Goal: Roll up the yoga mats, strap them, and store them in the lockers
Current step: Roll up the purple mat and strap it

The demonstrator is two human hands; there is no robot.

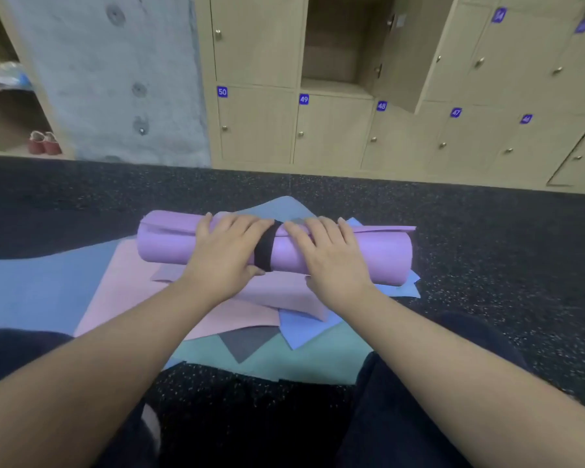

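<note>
A rolled purple yoga mat lies crosswise on a pile of flat mats, with a black strap wrapped round its middle. My left hand rests on top of the roll just left of the strap, fingers spread over it and thumb low by the strap's near edge. My right hand lies on the roll just right of the strap, fingers reaching over the top. One locker stands open in the wall of wooden lockers ahead.
Flat pink, blue and teal mats overlap on the dark speckled floor beneath the roll. Numbered shut lockers line the wall. A concrete pillar and a shelf with red shoes stand at left.
</note>
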